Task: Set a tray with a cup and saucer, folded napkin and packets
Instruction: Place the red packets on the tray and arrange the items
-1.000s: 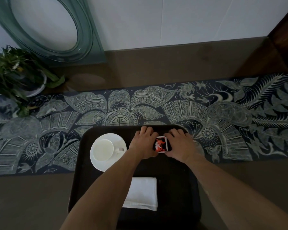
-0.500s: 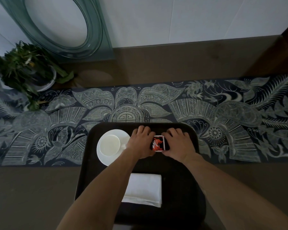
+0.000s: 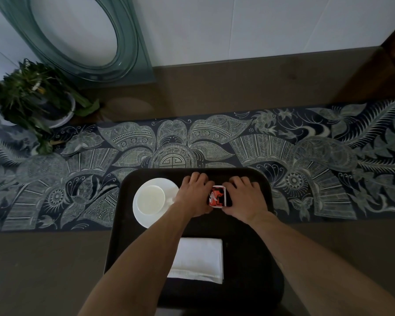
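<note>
A dark tray lies on the table in front of me. At its far left a white cup stands on a white saucer. A folded white napkin rests on the tray's near middle. At the far middle of the tray, a small red, black and white packet sits between my two hands. My left hand presses its left edge and my right hand its right edge, fingers curled around it. Whether more packets lie under it is hidden.
A dark blue patterned runner crosses the brown table under the tray's far end. A potted green plant stands at the far left. A glass ornament with an oval opening leans against the white wall behind.
The view has drifted a little to the left, so the tray and hands appear further right in frame. Both hands stay closed around the packet in the same spot on the tray.
</note>
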The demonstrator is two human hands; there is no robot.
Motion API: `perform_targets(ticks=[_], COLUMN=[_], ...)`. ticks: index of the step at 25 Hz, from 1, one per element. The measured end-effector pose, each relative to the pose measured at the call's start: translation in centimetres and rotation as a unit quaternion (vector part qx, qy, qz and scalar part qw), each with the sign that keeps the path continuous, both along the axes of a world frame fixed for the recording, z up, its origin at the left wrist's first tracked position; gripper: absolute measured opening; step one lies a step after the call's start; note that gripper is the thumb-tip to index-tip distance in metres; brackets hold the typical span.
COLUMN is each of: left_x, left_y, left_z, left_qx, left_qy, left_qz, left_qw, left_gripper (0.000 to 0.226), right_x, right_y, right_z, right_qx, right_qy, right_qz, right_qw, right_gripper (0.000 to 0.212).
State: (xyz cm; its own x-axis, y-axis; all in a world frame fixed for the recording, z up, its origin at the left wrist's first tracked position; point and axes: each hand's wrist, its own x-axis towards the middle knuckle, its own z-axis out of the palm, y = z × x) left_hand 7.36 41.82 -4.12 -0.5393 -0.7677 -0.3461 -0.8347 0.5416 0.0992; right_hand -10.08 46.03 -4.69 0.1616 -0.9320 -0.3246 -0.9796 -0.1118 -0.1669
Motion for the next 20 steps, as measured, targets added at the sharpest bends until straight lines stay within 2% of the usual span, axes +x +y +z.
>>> perform_targets(ticks=[5, 20], left_x=[0.10, 0.10], left_y=[-0.15, -0.32], left_z=[0.16, 0.08], left_qx=[0.002, -0.026], left_qy=[0.004, -0.010], left_qz=[-0.004, -0.028], left_qw=[1.000, 0.999], left_gripper=[0.078, 0.068], right_x=[0.12, 0.17], right_y=[0.06, 0.02], right_z=[-0.08, 0.05], right_qx=[-0.003, -0.002], right_qy=[0.000, -0.005], right_qz=[-0.001, 0.008], right_qw=[1.000, 1.000], right_gripper=[0.071, 0.073])
